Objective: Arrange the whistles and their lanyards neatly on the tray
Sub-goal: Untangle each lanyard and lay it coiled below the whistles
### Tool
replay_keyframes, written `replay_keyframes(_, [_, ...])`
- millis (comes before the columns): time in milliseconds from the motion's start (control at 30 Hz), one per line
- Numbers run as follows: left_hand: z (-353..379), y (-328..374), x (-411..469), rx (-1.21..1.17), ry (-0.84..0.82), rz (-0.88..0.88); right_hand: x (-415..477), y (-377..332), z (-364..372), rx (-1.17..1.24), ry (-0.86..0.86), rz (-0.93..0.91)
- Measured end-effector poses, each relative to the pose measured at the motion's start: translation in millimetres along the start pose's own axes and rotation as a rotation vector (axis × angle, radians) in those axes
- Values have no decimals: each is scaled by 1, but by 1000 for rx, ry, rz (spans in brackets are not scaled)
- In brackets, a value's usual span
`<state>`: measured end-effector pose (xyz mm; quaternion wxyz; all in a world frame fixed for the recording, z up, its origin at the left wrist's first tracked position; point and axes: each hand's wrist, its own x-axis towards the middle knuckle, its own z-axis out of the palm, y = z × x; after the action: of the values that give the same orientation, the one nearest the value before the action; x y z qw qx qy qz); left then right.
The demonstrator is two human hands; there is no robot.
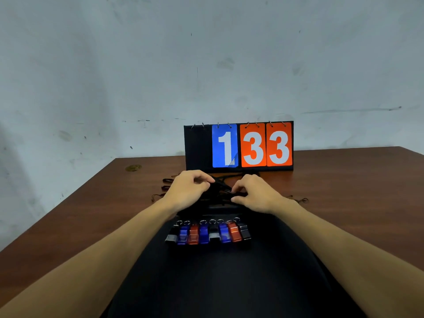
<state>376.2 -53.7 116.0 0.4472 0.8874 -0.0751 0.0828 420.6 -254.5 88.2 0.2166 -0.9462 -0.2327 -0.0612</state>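
Several whistles (207, 234) in black, blue and red lie side by side in a row on the black tray (229, 283), their metal rings pointing away from me. Just beyond the row, a bundle of black lanyards (221, 188) lies at the tray's far edge. My left hand (189, 189) pinches the bundle from the left with its fingers closed on the cords. From the right, my right hand (254, 193) grips the same bundle with its fingertips. Loose lanyard ends (166, 183) stick out on the table to the left and to the right (300, 200).
A flip scoreboard (238, 145) reading 1, 3, 3 stands upright just behind my hands. The brown wooden table (91, 214) ends at a pale wall on the left and back. A small round brass fitting (133, 167) sits in the table's far left corner.
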Motion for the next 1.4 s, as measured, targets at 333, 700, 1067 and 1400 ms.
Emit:
replay_keyframes(333, [-2,11,-8,82,-45,96,11,-7,-6,20,235,6])
replay_keyframes(700, [-24,53,-22,18,195,98,1,-49,-59,407,354,-13])
replay_keyframes(1067, [-28,90,-31,-55,2,170,-25,-71,-87,614,333,-153])
replay_keyframes(1400, [-43,105,-31,-214,-47,5,-34,-58,-104,538,348,-111])
